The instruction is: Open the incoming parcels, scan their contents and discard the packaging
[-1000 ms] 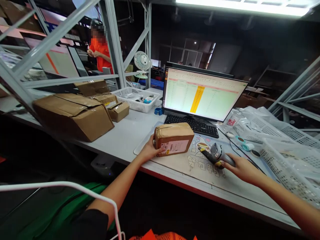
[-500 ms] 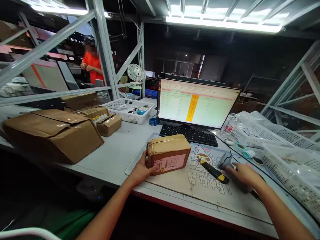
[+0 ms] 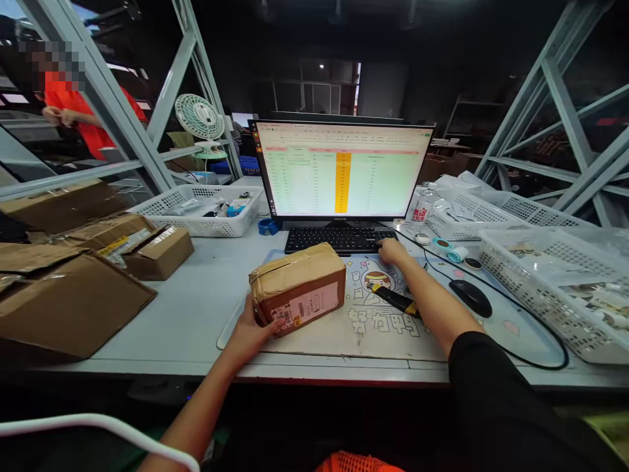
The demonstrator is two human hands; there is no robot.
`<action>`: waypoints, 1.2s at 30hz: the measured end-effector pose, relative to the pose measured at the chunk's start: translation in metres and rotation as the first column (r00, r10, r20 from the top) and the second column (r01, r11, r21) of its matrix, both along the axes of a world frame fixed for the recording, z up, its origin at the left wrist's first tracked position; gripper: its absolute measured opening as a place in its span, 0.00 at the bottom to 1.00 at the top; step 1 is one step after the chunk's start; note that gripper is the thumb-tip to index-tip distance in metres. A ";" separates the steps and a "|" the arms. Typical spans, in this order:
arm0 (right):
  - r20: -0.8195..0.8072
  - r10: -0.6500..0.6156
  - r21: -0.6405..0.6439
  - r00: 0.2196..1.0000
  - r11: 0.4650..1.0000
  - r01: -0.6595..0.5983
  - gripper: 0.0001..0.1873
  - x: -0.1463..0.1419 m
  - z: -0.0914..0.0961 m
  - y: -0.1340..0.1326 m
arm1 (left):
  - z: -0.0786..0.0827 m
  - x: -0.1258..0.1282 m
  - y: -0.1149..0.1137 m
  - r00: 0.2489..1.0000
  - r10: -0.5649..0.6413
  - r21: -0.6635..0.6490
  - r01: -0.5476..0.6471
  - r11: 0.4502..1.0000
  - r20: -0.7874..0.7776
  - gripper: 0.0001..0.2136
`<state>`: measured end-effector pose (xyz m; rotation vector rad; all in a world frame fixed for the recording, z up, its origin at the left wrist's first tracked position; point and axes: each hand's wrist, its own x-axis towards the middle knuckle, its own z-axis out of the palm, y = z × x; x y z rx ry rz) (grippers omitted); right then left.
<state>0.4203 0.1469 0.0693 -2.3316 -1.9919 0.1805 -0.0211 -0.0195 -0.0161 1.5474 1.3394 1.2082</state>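
At white table (image 3: 187, 318), gripping cardboard box (image 3: 301, 288), crosswise, by its left end with left hand (image 3: 253, 335); resting pointing, seemingly empty right hand (image 3: 394, 252) on keyboard (image 3: 324, 242), farther right.

Our R sleeve (image 3: 511, 393) is blk, plain, no print vis., w/ a rounded hem (image 3: 464, 342) approx. at the elbow; darker folds hard to make out. Past it, our R forearm (image 3: 437, 305) & R hand (image 3: 393, 251) are bare, same w/ our L forearm (image 3: 209, 387) & L hand (image 3: 250, 337). Btm ctr, we've a bright orange mesh garment (image 3: 356, 463), small holes thru/out, mostly cut off by frame; can't tell exact type.
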 end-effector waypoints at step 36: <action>-0.665 0.386 0.243 0.639 0.921 -0.304 0.30 -0.073 0.059 -0.142 | 0.020 0.012 -0.024 0.994 -0.006 0.102 0.017 0.995 -0.112 0.50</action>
